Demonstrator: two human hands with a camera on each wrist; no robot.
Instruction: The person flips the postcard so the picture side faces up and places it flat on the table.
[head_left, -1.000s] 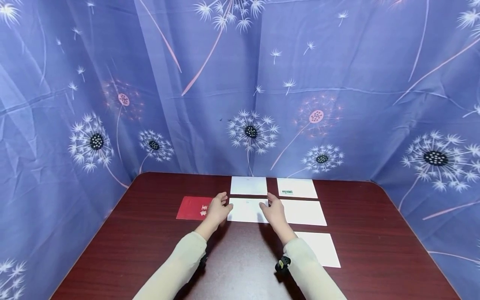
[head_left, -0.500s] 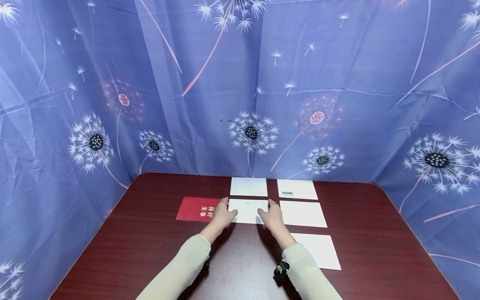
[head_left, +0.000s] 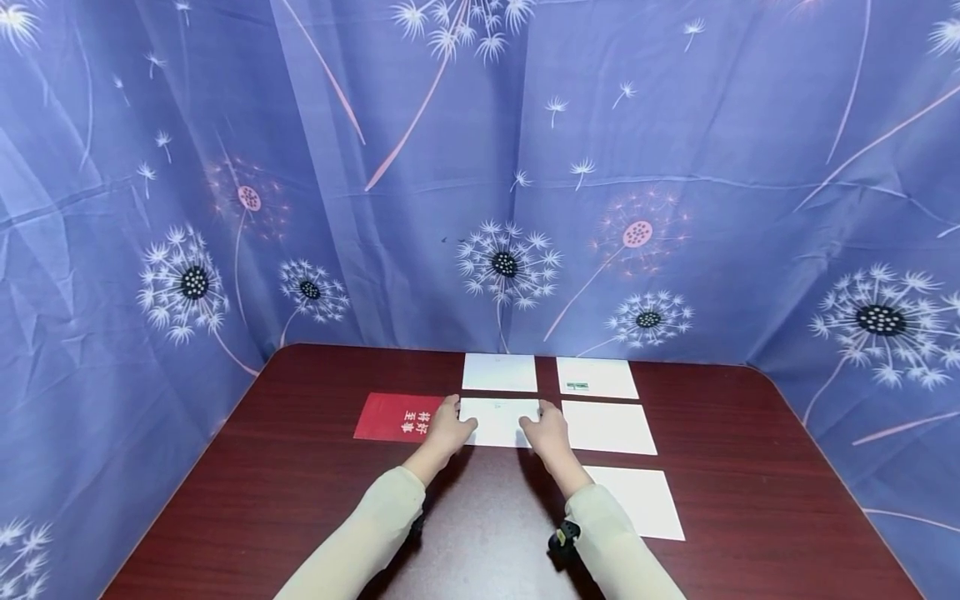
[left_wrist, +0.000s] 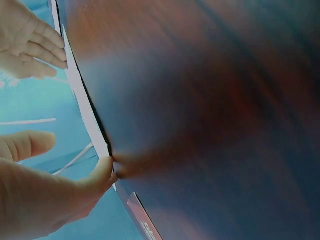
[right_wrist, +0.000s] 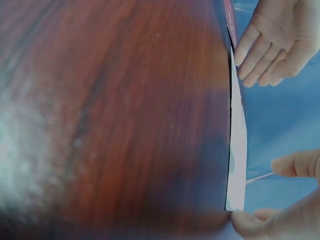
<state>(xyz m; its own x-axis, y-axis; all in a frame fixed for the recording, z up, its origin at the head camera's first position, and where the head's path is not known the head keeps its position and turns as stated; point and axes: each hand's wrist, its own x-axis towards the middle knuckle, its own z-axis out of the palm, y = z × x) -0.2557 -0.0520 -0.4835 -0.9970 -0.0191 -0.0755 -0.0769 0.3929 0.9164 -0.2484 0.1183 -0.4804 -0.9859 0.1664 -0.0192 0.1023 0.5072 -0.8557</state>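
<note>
A white, envelope-like paper rectangle (head_left: 497,422) lies flat in the middle of the table in the head view, a faint small mark near its far edge. My left hand (head_left: 448,427) is at its left short edge and my right hand (head_left: 547,429) at its right short edge. In the left wrist view the fingertips (left_wrist: 107,167) meet the paper's end, with the thumb raised. The right wrist view shows the other end of the white paper (right_wrist: 237,145), right-hand fingertips close against it. A red envelope (head_left: 390,417) with white characters lies just left of my left hand.
More white paper rectangles lie around: one (head_left: 499,372) behind, another (head_left: 609,427) to the right, one (head_left: 637,502) nearer beside my right forearm. A fourth sheet at back right (head_left: 600,377) bears a small green picture. A blue dandelion-print curtain (head_left: 420,250) borders the dark red table (head_left: 247,500).
My left hand has moved right, off the red envelope to the white paper's left edge, uncovering more characters. My right-hand fingers have settled along the right edge. The papers stay nearly in place.
</note>
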